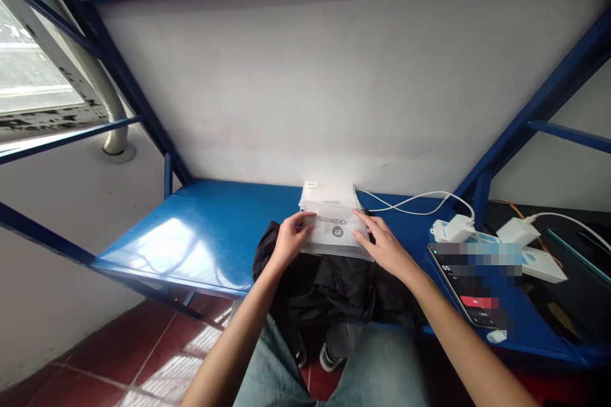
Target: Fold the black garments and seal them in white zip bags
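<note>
A translucent white packet (334,238) with grey lettering and a round logo lies across black cloth (329,286) at the shelf's front edge. My left hand (291,236) grips the packet's left edge, its thumb and fingers closed on it. At the right edge, my right hand (379,238) holds the same packet between thumb and fingers. Behind it, another pale packet (329,193) with a small label lies on the blue shelf (210,222). What is under the lettered packet is hidden.
On the right are a phone (458,286), a power strip (544,264) and white chargers (518,231) with cables. A white cable (415,211) runs along the shelf's back. Blue metal bars (128,89) frame both sides, and one crosses overhead.
</note>
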The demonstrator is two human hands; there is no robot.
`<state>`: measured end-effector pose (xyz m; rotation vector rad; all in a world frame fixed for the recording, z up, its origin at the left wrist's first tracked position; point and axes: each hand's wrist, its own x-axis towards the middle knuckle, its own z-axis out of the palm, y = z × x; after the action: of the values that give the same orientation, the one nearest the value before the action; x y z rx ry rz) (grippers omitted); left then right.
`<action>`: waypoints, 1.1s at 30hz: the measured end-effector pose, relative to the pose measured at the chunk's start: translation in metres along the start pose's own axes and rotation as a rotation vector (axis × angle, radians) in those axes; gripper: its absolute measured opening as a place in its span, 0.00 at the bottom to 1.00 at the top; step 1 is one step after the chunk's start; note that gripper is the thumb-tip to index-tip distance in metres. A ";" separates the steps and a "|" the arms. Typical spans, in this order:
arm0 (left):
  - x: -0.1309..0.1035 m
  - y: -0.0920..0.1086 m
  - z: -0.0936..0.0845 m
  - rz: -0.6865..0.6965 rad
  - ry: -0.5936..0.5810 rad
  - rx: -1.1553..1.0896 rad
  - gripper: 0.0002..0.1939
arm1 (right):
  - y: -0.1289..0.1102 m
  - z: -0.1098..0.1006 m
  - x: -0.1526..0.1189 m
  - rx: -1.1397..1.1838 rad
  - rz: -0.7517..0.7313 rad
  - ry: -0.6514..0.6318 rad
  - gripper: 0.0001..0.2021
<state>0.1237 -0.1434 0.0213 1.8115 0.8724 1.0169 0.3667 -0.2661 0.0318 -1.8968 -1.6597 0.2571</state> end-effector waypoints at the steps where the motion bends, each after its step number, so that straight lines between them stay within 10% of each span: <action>1: 0.013 0.004 0.001 0.018 0.018 0.008 0.15 | -0.007 0.001 0.014 -0.035 -0.036 0.047 0.29; 4: 0.064 0.008 0.000 0.051 0.057 0.049 0.17 | -0.030 0.003 0.059 -0.182 -0.135 0.141 0.28; 9: 0.125 -0.012 0.005 0.020 0.086 0.236 0.18 | -0.036 0.029 0.128 -0.327 -0.116 -0.098 0.27; 15: 0.123 -0.053 0.013 -0.006 0.005 0.494 0.14 | 0.007 0.080 0.147 -0.326 -0.064 -0.248 0.27; 20: 0.114 -0.024 0.006 0.020 -0.048 0.595 0.13 | 0.002 0.063 0.149 -0.291 -0.075 -0.244 0.26; 23: 0.072 0.013 0.004 0.052 -0.059 0.619 0.14 | -0.010 0.023 0.113 -0.263 -0.084 -0.133 0.25; 27: -0.025 0.045 0.014 -0.088 -0.220 0.763 0.23 | -0.024 -0.015 -0.001 -0.058 0.070 -0.082 0.23; 33: -0.093 0.055 0.039 -0.227 -0.222 0.581 0.14 | -0.039 0.014 -0.111 0.112 0.164 0.019 0.26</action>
<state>0.1281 -0.2579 0.0324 2.1811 1.2879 0.4243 0.3048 -0.3662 0.0151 -1.9462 -1.4480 0.3893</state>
